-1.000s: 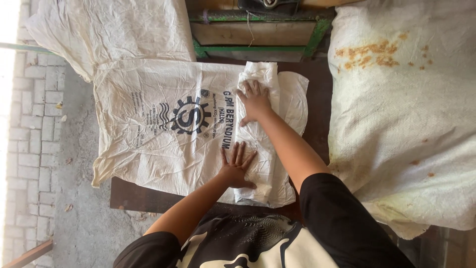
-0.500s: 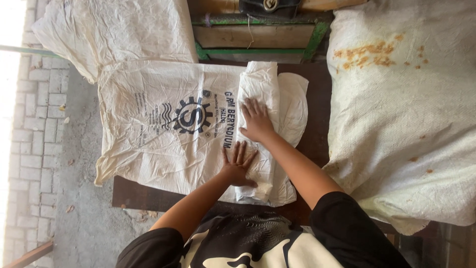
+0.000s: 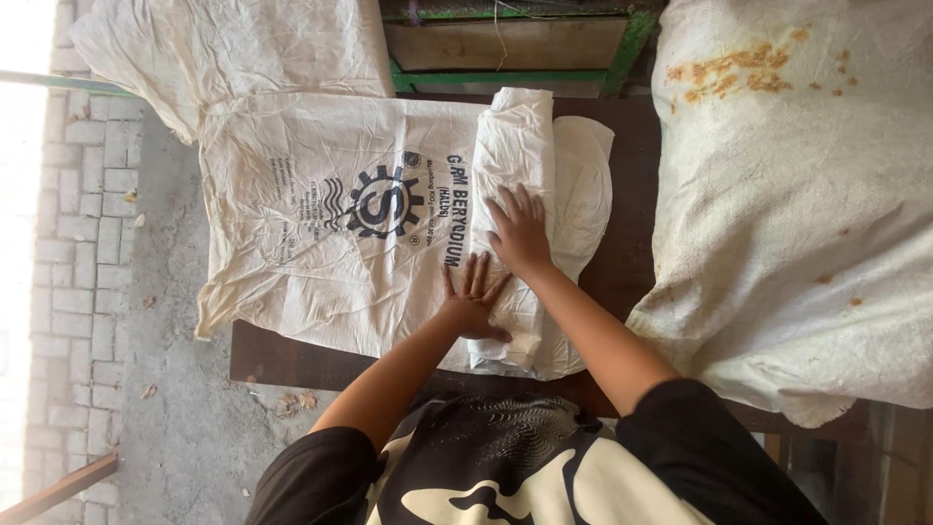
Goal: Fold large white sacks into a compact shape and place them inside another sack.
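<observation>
A white woven sack (image 3: 321, 204) with a dark gear-shaped print lies flat on a dark wooden table (image 3: 632, 243). Its right end is folded over into a thick crumpled strip (image 3: 515, 146). My left hand (image 3: 473, 306) lies flat with spread fingers at the near part of that strip, at the edge of the print. My right hand (image 3: 520, 228) presses palm-down on the strip just beyond it, almost touching the left fingertips. Neither hand grips anything.
A large stained white sack (image 3: 797, 194) covers the table's right side. Another crumpled white sack (image 3: 243, 49) lies at the upper left. A green metal frame with a wooden board (image 3: 505, 49) stands behind the table. Brick paving and concrete floor (image 3: 87, 243) are on the left.
My right hand has slid along the folded strip toward me and now sits close to my left hand. My left hand has stayed on the near part of the fold.
</observation>
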